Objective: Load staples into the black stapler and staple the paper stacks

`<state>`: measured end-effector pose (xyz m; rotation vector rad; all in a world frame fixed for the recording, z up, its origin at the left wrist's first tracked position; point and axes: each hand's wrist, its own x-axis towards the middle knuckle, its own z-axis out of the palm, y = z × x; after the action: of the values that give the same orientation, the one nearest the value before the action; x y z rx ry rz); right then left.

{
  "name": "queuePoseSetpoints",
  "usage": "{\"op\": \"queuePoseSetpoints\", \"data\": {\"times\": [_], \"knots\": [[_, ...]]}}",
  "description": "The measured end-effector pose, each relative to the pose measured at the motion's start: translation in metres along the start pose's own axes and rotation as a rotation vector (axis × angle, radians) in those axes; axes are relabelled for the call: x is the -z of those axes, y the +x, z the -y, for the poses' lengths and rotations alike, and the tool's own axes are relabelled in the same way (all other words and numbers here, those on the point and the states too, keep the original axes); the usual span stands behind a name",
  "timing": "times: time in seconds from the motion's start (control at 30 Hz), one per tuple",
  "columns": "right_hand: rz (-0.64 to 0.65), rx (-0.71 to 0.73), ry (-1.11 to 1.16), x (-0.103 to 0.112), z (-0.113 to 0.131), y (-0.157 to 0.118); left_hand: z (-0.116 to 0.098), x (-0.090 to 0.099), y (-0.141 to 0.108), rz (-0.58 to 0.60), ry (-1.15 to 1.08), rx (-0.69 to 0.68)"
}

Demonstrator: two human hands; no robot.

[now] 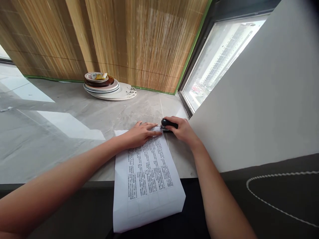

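Observation:
My left hand (142, 134) lies on the upper part of a printed paper sheet (151, 172), fingers stretched out and pointing right. The sheet rests on the grey marble-look ledge, and its lower end hangs over the front edge and curls. At the sheet's upper right edge stands a black stapler (169, 123). My right hand (181, 128) is wrapped round it from the right. The stapler's front meets the paper's edge, close to my left fingertips. Whether more sheets lie beneath the top one, I cannot tell.
A stack of plates (104, 88) stands at the back of the ledge (62, 156), against a bamboo blind (119, 39). To the right are a window (219, 56) and a white wall (261, 99). A beaded cord (271, 204) hangs at lower right.

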<state>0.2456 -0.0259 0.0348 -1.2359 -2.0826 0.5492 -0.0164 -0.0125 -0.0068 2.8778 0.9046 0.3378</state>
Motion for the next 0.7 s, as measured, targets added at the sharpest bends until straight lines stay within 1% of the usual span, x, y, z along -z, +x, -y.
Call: {"op": "queuePoseSetpoints", "data": {"times": [0.13,0.23,0.4,0.7], "knots": [[0.037,0.037,-0.003,-0.005,0.003,0.003,0.001,0.001,0.001,-0.002,0.010,0.008],[0.052,0.054,-0.009,-0.009,0.006,0.005,0.002,0.000,0.001,-0.026,0.018,-0.002],[0.057,0.063,-0.087,-0.015,0.008,0.008,0.002,-0.001,-0.001,-0.075,0.061,-0.027],[0.051,0.039,-0.093,-0.014,0.010,0.007,-0.001,0.000,-0.002,-0.132,-0.036,-0.012]]}}
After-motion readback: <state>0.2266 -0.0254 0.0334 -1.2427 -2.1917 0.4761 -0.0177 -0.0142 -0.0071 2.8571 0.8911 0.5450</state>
